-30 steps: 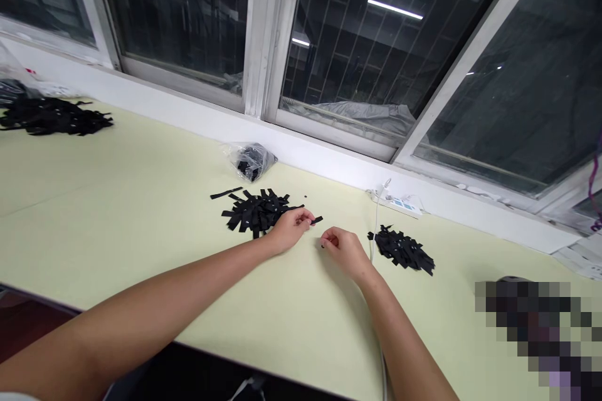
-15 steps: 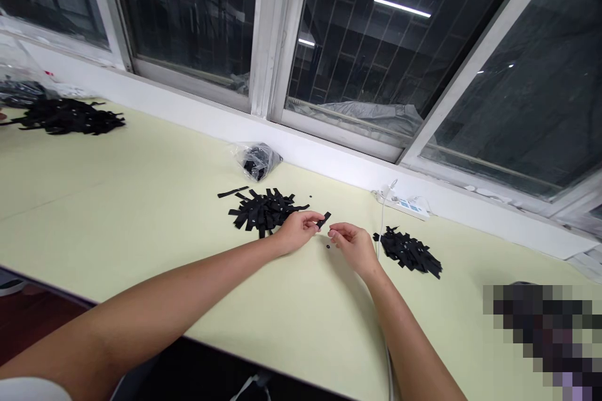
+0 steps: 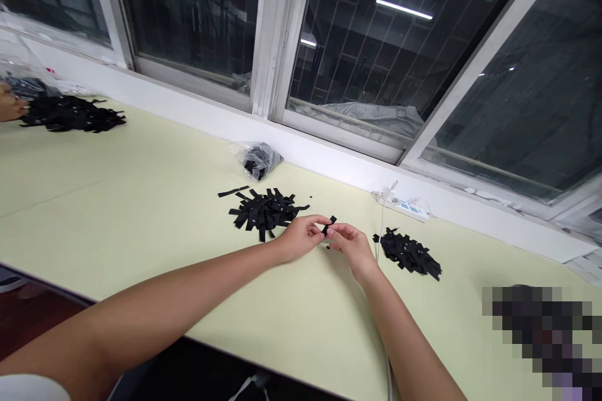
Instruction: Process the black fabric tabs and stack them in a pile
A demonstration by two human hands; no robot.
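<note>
Between the thumb and fingers of my left hand (image 3: 303,237) is a short black fabric strip (image 3: 333,220), its upper end sticking out. My right hand (image 3: 350,244) meets it from the other side, thumb and fingertips closed on the strip's right edge; any small part under those fingertips is hidden. A small black ring-like piece (image 3: 328,247) lies on the table just below the hands. Left of my left hand spreads a pile of black strips (image 3: 266,212), some with small shiny spots. A second strip pile (image 3: 410,252) lies right of my right hand.
Behind the left pile sits a clear plastic bag (image 3: 261,161) with black pieces. A white power strip (image 3: 403,205) stands by the wall, its cable running past my right arm. Another person's hand (image 3: 10,103) touches a far-left black heap (image 3: 75,114). Pixelated area at right.
My right hand has closed the gap to my left, and its fingertips now touch the strip. At far left, the other person's hand has come further into view.
</note>
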